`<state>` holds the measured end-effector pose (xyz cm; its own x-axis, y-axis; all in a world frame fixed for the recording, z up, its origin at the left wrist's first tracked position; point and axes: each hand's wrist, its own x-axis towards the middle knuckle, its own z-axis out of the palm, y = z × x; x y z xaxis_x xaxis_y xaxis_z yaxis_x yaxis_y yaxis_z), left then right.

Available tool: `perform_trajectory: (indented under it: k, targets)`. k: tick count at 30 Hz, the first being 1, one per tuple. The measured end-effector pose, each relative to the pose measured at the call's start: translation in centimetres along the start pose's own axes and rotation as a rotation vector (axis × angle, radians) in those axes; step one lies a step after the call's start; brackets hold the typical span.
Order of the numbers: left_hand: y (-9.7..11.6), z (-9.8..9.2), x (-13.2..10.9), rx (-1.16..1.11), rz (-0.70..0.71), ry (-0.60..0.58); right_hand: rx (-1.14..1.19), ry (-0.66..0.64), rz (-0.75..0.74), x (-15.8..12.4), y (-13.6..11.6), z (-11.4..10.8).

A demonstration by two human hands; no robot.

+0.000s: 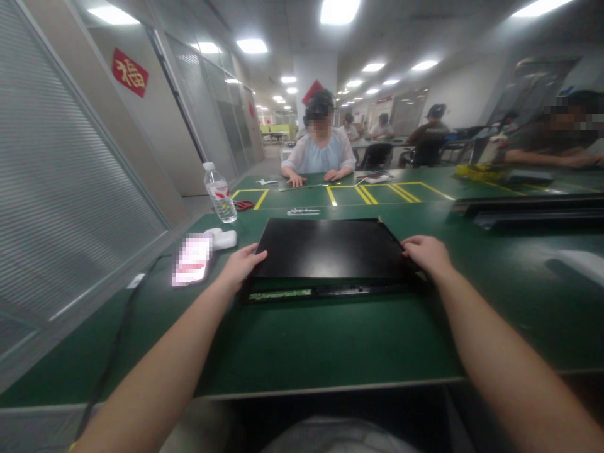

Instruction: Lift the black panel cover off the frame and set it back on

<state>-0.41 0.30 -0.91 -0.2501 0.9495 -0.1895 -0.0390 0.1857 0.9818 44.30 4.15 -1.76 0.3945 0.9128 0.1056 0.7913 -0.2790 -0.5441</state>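
Observation:
A flat black screen panel (325,248) lies over a shallow black frame on the green table. Along the near side, the frame's inner edge (363,290) shows with a strip of green circuit board (280,294). My left hand (240,267) grips the left side, its thumb on top of the panel and its other fingers mostly hidden. At the opposite side, my right hand (427,253) has its fingers closed on the panel's edge. Whether either hand also grips the frame, I cannot tell.
A water bottle (221,194), red-handled scissors (244,205), a white case (224,239) and a lit phone (192,259) are on the left. Long black bars (533,211) lie at the right. Across the green table (330,352) sits a co-worker (323,148); a dark cable (123,327) runs down the left.

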Motion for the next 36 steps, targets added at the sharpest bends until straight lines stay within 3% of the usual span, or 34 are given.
perform_trajectory:
  k: [19,36]
  targets:
    - [0.3,0.5,-0.6,0.025,-0.022,0.012,0.028,-0.019,-0.021,0.1,0.3,0.1]
    - [-0.1,-1.2,0.9,0.139,0.143,0.075,0.075,-0.018,-0.017,0.6,0.9,0.5]
